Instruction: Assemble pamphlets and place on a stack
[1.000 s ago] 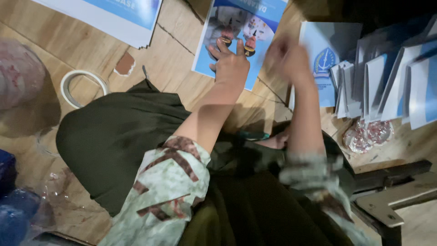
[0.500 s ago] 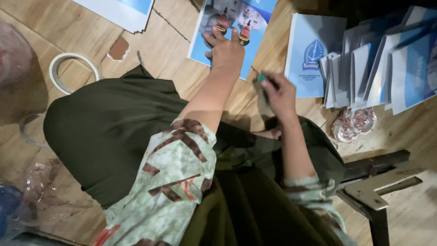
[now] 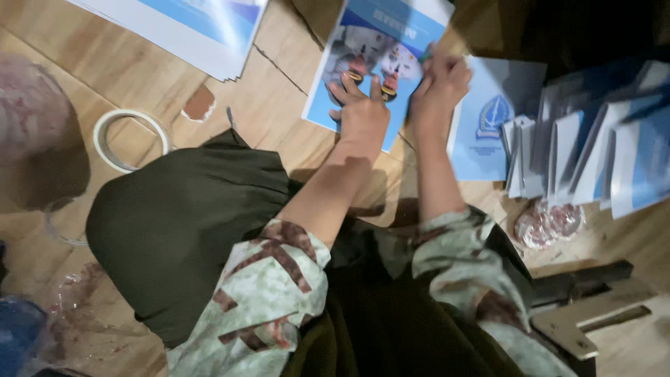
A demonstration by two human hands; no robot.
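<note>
A blue printed sheet (image 3: 377, 42) with a photo lies on the wooden floor in front of me. My left hand (image 3: 361, 115) rests flat on its lower part, fingers spread. My right hand (image 3: 440, 87) is at the sheet's right edge, fingers closed around a small green object (image 3: 426, 54) that is mostly hidden by the hand. Both patterned sleeves reach up from the bottom of the view.
A roll of tape (image 3: 129, 139) lies to the left. A stack of large sheets (image 3: 202, 28) sits at the top left. Blue-and-white booklets (image 3: 600, 153) stand at the right beside a blue booklet (image 3: 488, 119). A metal tool (image 3: 586, 318) lies at the lower right.
My right hand has moved up and toward the sheet's right edge with the green object. My left hand has stayed on the sheet.
</note>
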